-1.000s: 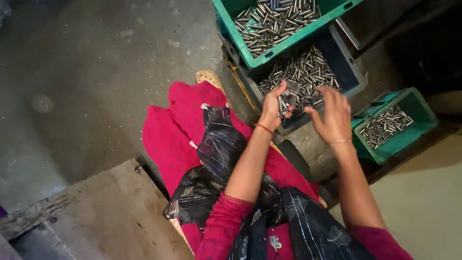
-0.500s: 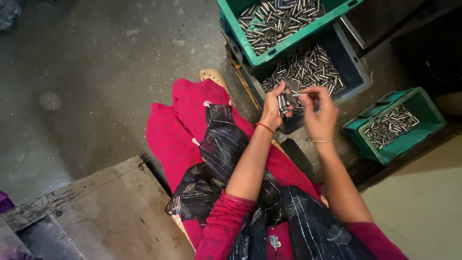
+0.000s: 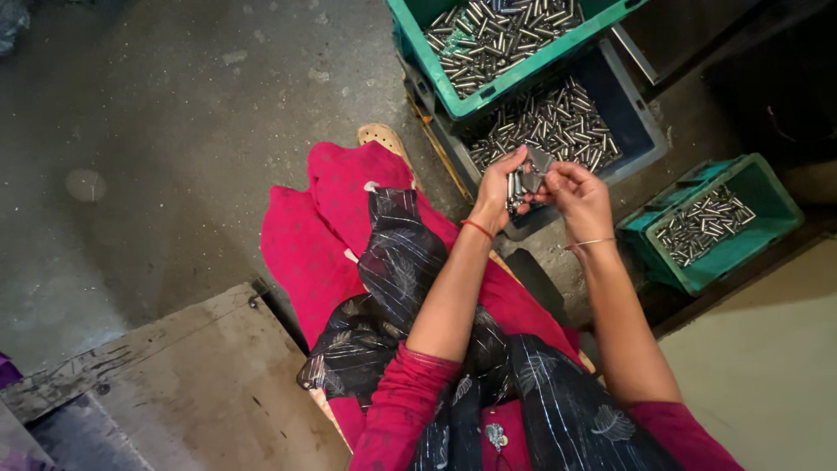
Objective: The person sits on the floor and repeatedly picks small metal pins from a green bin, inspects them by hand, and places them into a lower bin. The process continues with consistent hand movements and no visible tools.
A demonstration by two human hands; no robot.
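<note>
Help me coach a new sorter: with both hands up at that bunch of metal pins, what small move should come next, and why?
Probably draw one pin out with the right hand. The left hand grips a bunch of metal pins upright above the grey crate, and the right fingertips already pinch at the bunch's top. Which crate it belongs in cannot be told.

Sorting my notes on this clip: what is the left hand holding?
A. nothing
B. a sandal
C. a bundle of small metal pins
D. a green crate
C: the left hand is closed around a bundle of small metal pins, held over the grey crate, while the right hand touches them.
</note>
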